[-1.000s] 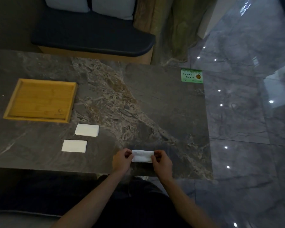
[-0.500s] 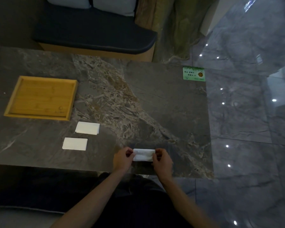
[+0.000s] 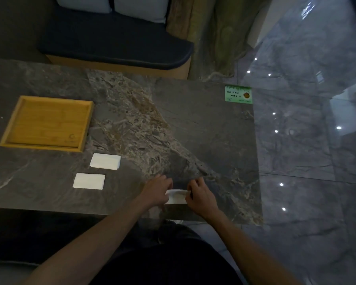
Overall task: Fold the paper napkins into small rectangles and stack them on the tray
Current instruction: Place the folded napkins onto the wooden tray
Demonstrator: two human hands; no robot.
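The dark grey-brown marbled stone tabletop (image 3: 203, 130) fills most of the view, its left end cut off by the frame. Beyond it stands a bench with a dark blue cushion (image 3: 115, 44), only the lower edges of its pale back pillows showing. To the right of the grip lies a glossy grey marble floor (image 3: 308, 161) dotted with lamp reflections.

Far to the upper left of the grip sits the shallow rectangular bamboo tray (image 3: 47, 122), with nothing on it. Between tray and grip, left of the hands, lie two folded white paper napkins — the farther folded napkin (image 3: 105, 161) and the nearer folded napkin (image 3: 89, 181), apart from each other and flat on the stone. Up and to the right of the grip, at the tabletop's far corner, lies a small green printed card (image 3: 238, 94); its text is too small to read.

At the near edge the left hand (image 3: 156, 191) and right hand (image 3: 200, 195) each pinch an end of a third white paper napkin (image 3: 176, 196), the grip clamped on it. Both ends are hidden under the fingers, so the number of folds cannot be told.

Compared with half a second ago, the hands have turned over onto the napkin, covering more of it — the strip showing between them is narrower.
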